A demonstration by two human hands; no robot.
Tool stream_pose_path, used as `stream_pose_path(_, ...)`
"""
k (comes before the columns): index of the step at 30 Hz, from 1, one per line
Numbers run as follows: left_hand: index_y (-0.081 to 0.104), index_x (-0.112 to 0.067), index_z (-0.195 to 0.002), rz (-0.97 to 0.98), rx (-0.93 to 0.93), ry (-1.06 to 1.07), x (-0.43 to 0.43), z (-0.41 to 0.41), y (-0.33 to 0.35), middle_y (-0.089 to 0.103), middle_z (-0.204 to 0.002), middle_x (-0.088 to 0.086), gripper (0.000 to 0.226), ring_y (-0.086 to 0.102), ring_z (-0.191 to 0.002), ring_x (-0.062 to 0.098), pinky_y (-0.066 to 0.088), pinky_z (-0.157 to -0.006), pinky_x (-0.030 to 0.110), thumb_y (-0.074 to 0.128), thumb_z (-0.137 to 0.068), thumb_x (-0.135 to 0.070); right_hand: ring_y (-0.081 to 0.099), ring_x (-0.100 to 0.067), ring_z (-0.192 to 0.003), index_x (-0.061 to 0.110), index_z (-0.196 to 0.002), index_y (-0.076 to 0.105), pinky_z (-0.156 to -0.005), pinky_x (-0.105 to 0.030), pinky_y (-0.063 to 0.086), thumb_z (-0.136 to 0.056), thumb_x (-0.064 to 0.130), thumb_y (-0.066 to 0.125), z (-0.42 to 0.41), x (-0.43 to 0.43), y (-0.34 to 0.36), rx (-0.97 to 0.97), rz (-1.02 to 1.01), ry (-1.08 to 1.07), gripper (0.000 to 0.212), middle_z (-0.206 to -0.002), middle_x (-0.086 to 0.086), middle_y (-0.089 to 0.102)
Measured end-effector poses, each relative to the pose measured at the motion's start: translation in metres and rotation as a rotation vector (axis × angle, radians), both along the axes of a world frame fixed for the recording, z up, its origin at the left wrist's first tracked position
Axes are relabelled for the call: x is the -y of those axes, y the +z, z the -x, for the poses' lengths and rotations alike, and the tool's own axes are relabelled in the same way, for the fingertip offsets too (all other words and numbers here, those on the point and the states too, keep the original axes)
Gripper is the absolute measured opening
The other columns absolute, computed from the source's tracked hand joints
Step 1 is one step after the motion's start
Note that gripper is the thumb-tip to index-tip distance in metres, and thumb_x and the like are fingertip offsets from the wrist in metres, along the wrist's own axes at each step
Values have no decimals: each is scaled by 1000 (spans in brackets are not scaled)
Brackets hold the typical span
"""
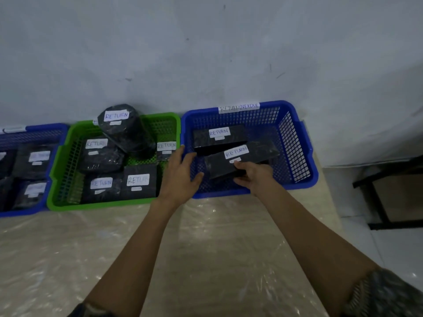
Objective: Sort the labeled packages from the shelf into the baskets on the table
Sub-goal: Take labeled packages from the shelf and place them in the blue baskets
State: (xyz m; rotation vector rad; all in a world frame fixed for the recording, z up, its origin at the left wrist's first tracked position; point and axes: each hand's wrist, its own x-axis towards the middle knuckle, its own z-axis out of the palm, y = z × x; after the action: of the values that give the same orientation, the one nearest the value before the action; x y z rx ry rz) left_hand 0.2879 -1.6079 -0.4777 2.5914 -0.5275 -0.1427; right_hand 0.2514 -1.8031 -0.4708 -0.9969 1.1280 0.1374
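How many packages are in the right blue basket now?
2. One package lies at the back left of the blue basket; the other lies in front of it, tilted, gripped at its near edge by the right hand. More could be hidden beneath.

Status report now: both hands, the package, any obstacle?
Right hand grips package inside right blue basket. Left hand open at basket's left wall. Second package lies behind.
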Motion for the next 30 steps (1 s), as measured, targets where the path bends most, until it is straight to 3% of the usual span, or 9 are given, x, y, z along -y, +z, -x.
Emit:
stream_pose_path(5,51,-5,-131,7,91,21,3,1,-18,27,-152,23,59,26,-141,39,30,-112,50,73,-79,-23,57,-34,-104,5,-114,59,-56,-34,53,-81,-4,69,2,12,3,-71,-46,286,36,-117,-15,57)
stream_pose_path(8,51,-5,-131,-2,115,13,4,5,-26,23,-154,23,61,21,-142,39,29,-112,51,74,-77,-24,65,-28,-79,3,-113,58,-52,-32,56,-82,4,70,11,29,9,-111,12,457,34,-97,-20,62)
stream_pose_path(10,50,-6,-132,-9,126,9,4,7,-31,19,-156,21,63,18,-144,37,29,-111,50,74,-77,-24,66,-26,-69,2,-109,59,-52,-30,55,-84,13,70,14,38,12,-118,314,612,29,-86,-17,65)
stream_pose_path(11,49,-6,-132,-11,130,8,3,7,-33,17,-156,20,64,16,-145,36,29,-111,51,74,-77,-24,66,-27,-74,4,-106,60,-58,-30,54,-84,18,70,14,44,11,-108,612,711,27,-90,-16,66)
stream_pose_path(13,49,-6,-133,-12,130,11,4,8,-35,16,-157,20,64,14,-145,35,29,-111,51,74,-77,-25,60,-31,-96,9,-112,57,-73,-35,47,-81,27,71,8,54,8,-38,1227,983,38,-110,-13,58)
stream_pose_path(15,48,-7,-133,-16,125,16,5,8,-35,15,-157,20,65,13,-146,35,28,-112,52,74,-76,-25,48,-32,-117,14,-129,46,-90,-43,42,-76,35,74,-1,59,-2,50,1428,1260,64,-129,-13,46)
stream_pose_path(17,46,-8,-135,-25,120,22,6,8,-34,13,-158,19,68,11,-146,35,27,-113,53,75,-76,-26,35,-31,-131,18,-141,33,-106,-49,28,-72,41,76,-10,58,-14,32,1464,1491,85,-145,-12,33)
stream_pose_path(20,41,-9,-139,-42,106,35,8,8,-34,9,-158,18,75,8,-147,34,26,-113,54,75,-76,-27,30,-29,-136,18,-145,27,-113,-50,19,-71,44,76,-19,56,-28,-8,1542,1616,92,-151,-11,27)
stream_pose_path(30,41,-10,-139,-60,90,58,10,7,-38,7,-160,15,76,2,-148,32,25,-112,57,74,-75,-31,37,-29,-121,11,-137,38,-99,-41,39,-57,44,84,-16,71,-29,75,1429,1540,98,-131,-8,40)
